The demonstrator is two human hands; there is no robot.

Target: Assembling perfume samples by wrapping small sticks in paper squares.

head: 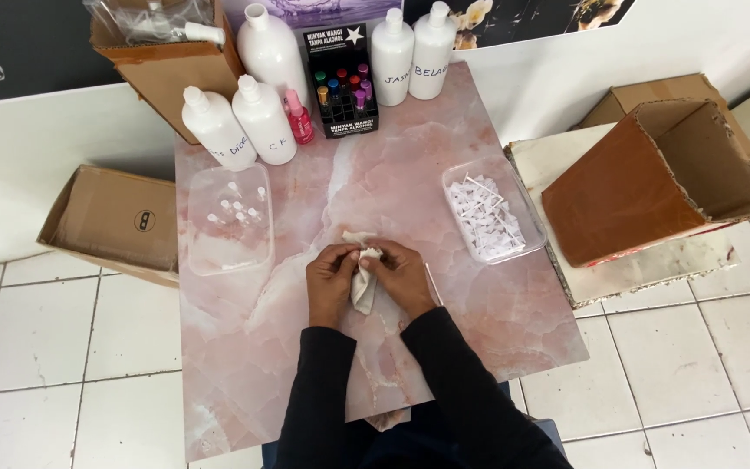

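Pink marbled worktop point(479, 287) carries, near its front edge, a crumpled white cloth point(364, 282) that left hand point(332, 280) and right hand point(404, 276) pinch, each grip closed on it, seemingly wrapping something unseen.

At the far edge of a pink marble table point(496, 295), 5 white bottles point(262, 117) with handwritten labels flank a black display box point(341, 80) of small coloured vials. Brown cardboard boxes point(653, 182) sit around the table
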